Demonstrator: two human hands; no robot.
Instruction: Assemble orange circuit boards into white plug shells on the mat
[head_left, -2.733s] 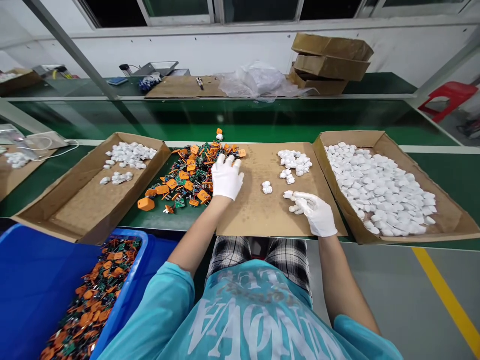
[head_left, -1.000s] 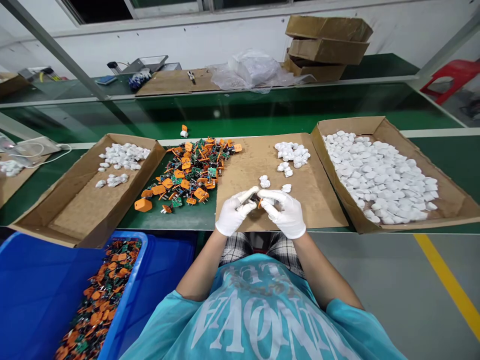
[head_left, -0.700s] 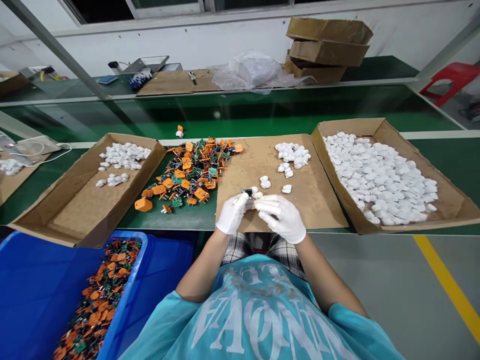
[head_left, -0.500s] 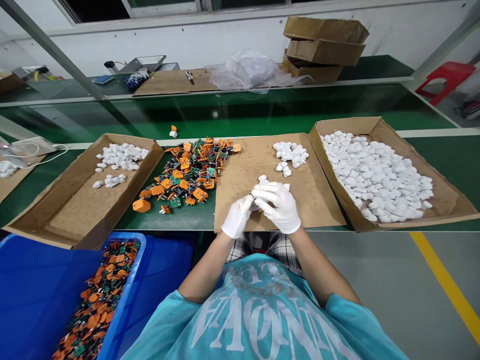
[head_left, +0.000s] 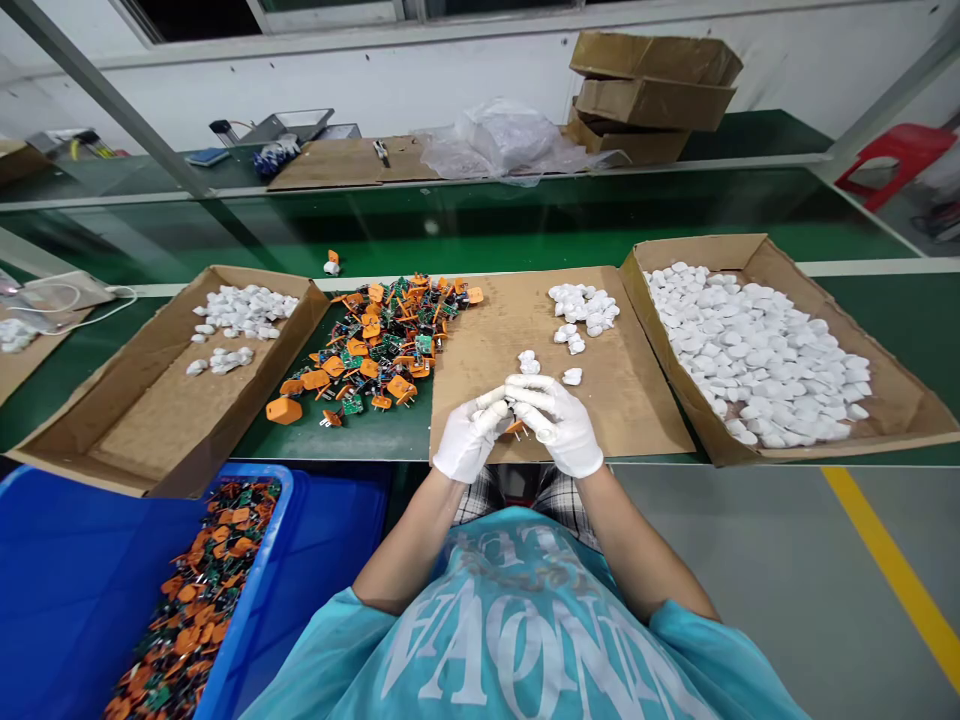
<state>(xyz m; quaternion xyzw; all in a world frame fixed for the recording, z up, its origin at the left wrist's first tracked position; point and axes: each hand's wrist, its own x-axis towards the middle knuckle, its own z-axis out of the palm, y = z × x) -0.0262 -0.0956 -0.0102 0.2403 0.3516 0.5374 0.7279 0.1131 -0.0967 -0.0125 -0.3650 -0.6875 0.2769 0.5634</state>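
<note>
My left hand (head_left: 471, 435) and my right hand (head_left: 559, 420), both in white gloves, meet fingertip to fingertip over the front of the cardboard sheet (head_left: 637, 420). Both are closed around a small orange plug part (head_left: 516, 427), mostly hidden; only a bit of orange shows below the fingers. Just beyond them lie a few white plastic pieces (head_left: 529, 362) and a single white piece (head_left: 573, 377). Farther back on the sheet is a small heap of white pieces (head_left: 585, 305). To the left is a pile of orange plug parts with green circuit boards (head_left: 367, 345).
A cardboard tray (head_left: 900, 400) of white pieces stands on the right, another cardboard tray (head_left: 142, 435) on the left. Below it is a blue bin (head_left: 281, 520) of orange plug parts. One orange-and-white piece (head_left: 332, 263) sits on the green belt (head_left: 465, 245) behind.
My right hand has tilted and its fingers have drawn in, uncovering the white pieces beyond and some orange between the hands. The orange-and-white piece on the belt has shifted left.
</note>
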